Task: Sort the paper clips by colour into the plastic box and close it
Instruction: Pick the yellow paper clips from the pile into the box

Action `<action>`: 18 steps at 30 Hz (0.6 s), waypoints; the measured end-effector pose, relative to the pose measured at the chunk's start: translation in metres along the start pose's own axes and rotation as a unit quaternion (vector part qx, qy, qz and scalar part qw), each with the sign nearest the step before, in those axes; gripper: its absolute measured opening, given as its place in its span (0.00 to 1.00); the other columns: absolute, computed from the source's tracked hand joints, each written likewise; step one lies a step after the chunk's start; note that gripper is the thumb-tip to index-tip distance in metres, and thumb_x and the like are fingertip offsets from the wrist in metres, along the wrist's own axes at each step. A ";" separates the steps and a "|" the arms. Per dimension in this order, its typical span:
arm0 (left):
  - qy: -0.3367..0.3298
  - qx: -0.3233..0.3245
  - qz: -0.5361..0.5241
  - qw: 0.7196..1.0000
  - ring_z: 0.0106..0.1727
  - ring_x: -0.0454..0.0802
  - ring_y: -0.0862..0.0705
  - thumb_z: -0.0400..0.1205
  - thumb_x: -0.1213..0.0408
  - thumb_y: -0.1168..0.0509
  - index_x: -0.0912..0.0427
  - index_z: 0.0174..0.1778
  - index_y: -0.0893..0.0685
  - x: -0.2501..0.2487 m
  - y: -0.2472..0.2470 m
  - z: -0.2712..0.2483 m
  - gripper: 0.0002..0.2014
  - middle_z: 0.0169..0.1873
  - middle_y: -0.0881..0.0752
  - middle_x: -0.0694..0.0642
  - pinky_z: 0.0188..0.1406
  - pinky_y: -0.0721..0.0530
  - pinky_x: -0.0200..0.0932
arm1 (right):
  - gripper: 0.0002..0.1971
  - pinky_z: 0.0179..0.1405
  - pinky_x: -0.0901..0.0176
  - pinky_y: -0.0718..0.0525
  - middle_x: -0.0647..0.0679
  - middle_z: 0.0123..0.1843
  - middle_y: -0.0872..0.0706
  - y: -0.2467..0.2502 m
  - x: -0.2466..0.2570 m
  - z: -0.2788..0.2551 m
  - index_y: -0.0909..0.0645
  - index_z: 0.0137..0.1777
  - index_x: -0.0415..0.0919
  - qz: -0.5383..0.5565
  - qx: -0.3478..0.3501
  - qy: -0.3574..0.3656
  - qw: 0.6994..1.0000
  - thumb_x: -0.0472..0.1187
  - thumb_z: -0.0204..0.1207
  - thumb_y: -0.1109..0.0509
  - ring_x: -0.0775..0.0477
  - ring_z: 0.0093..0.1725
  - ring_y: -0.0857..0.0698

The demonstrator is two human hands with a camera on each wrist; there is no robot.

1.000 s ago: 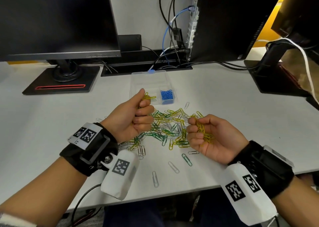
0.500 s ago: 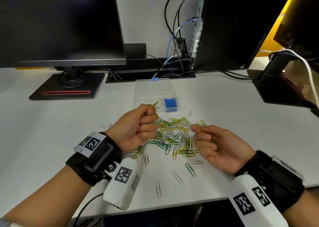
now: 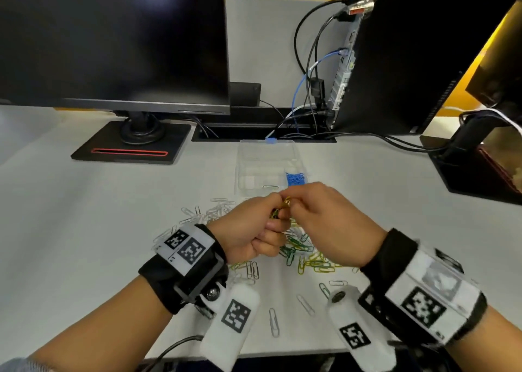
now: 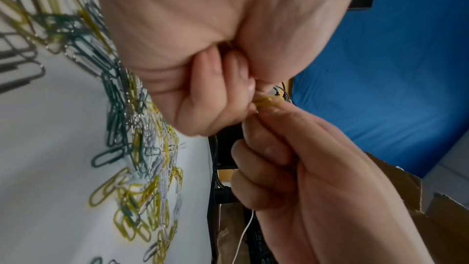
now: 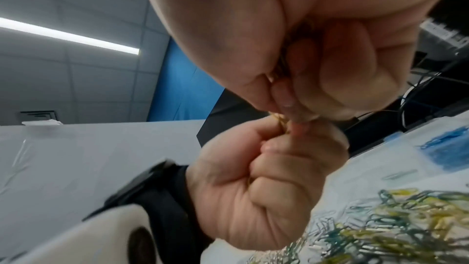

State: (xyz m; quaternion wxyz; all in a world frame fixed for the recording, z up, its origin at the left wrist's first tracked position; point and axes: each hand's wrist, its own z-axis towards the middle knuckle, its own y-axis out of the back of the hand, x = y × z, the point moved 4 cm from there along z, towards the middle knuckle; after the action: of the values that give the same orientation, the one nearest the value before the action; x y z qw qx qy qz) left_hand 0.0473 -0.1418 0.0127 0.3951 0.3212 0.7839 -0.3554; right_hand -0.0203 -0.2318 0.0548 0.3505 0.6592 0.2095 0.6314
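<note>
Left hand (image 3: 251, 230) and right hand (image 3: 330, 224) each pinch yellow clips (image 3: 286, 203), mostly hidden inside curled fingers

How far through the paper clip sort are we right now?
Early. Done: the blue clips fill one compartment of the open plastic box, and a single pale clip lies in another. In hand: the left hand and right hand together pinch yellow clips. Left: the mixed green, yellow and white pile on the desk, then closing the lid.
</note>
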 end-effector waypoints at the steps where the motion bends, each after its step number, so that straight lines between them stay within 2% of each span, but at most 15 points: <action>1: -0.002 -0.009 -0.007 1.000 0.16 0.39 0.45 0.86 0.62 0.51 0.55 0.27 0.34 0.001 0.001 0.000 0.18 0.19 0.40 0.47 0.17 0.52 0.33 | 0.13 0.29 0.60 0.24 0.47 0.33 0.18 -0.005 0.005 0.000 0.19 0.46 0.37 -0.032 0.005 0.013 0.999 0.35 0.82 0.47 0.52 0.30 0.20; 5: 0.004 -0.040 -0.041 0.998 0.15 0.39 0.44 0.86 0.65 0.52 0.56 0.27 0.35 0.003 0.004 0.001 0.18 0.19 0.38 0.49 0.17 0.51 0.32 | 0.11 0.30 0.59 0.28 0.45 0.34 0.22 -0.015 0.007 0.003 0.23 0.44 0.37 -0.103 0.012 0.010 0.995 0.35 0.81 0.46 0.47 0.31 0.24; 9: -0.002 -0.066 -0.042 0.997 0.14 0.40 0.43 0.86 0.65 0.52 0.56 0.28 0.35 0.004 0.004 0.002 0.18 0.18 0.37 0.49 0.16 0.49 0.30 | 0.09 0.33 0.51 0.22 0.42 0.37 0.21 -0.019 0.008 0.007 0.24 0.46 0.36 -0.154 0.024 0.013 0.988 0.33 0.81 0.47 0.43 0.35 0.21; 11: -0.005 -0.065 -0.038 0.997 0.15 0.40 0.43 0.88 0.64 0.50 0.56 0.29 0.35 0.003 0.004 0.002 0.18 0.18 0.37 0.48 0.13 0.47 0.29 | 0.11 0.34 0.48 0.23 0.41 0.34 0.21 -0.016 0.006 0.009 0.23 0.46 0.32 -0.108 0.001 0.019 0.994 0.33 0.82 0.47 0.43 0.33 0.22; 12: -0.002 -0.060 -0.046 0.997 0.15 0.40 0.43 0.89 0.62 0.49 0.57 0.30 0.33 0.002 0.005 0.003 0.18 0.18 0.37 0.48 0.12 0.46 0.29 | 0.12 0.31 0.52 0.24 0.41 0.32 0.20 -0.014 0.003 0.010 0.22 0.47 0.30 -0.061 -0.015 0.011 0.998 0.33 0.83 0.47 0.47 0.30 0.23; 14: 0.019 -0.048 -0.097 0.994 0.15 0.40 0.42 0.89 0.58 0.47 0.57 0.32 0.31 0.002 0.011 0.005 0.18 0.19 0.36 0.48 0.10 0.44 0.30 | 0.14 0.20 0.61 0.31 0.50 0.25 0.24 -0.010 -0.011 0.010 0.18 0.54 0.32 0.121 -0.054 -0.057 0.990 0.33 0.85 0.47 0.56 0.22 0.29; 15: 0.034 -0.039 -0.138 0.989 0.14 0.40 0.41 0.89 0.57 0.46 0.57 0.33 0.31 0.001 0.014 0.006 0.17 0.19 0.34 0.47 0.09 0.43 0.30 | 0.15 0.18 0.63 0.36 0.53 0.23 0.30 -0.010 -0.023 0.008 0.18 0.58 0.32 0.249 -0.069 -0.111 0.960 0.33 0.86 0.47 0.57 0.19 0.34; 16: 0.045 -0.029 -0.179 0.982 0.14 0.40 0.40 0.89 0.57 0.46 0.57 0.33 0.30 0.001 0.018 0.007 0.17 0.19 0.33 0.47 0.08 0.43 0.30 | 0.15 0.17 0.65 0.40 0.53 0.23 0.34 -0.011 -0.034 0.005 0.19 0.60 0.31 0.377 -0.075 -0.161 0.909 0.32 0.85 0.47 0.56 0.19 0.38; 18: 0.061 -0.011 -0.238 0.969 0.13 0.40 0.39 0.87 0.60 0.44 0.57 0.32 0.29 -0.001 0.025 0.008 0.15 0.19 0.32 0.47 0.07 0.44 0.30 | 0.12 0.16 0.67 0.43 0.52 0.26 0.37 -0.014 -0.050 -0.005 0.20 0.58 0.29 0.600 -0.061 -0.240 0.761 0.29 0.80 0.41 0.56 0.19 0.41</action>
State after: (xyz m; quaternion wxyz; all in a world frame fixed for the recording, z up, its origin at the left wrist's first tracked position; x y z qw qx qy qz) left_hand 0.0703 -0.1350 0.0030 0.2542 0.1417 0.8642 -0.4105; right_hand -0.0291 -0.2578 0.0102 -0.0217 0.7573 -0.3582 0.5456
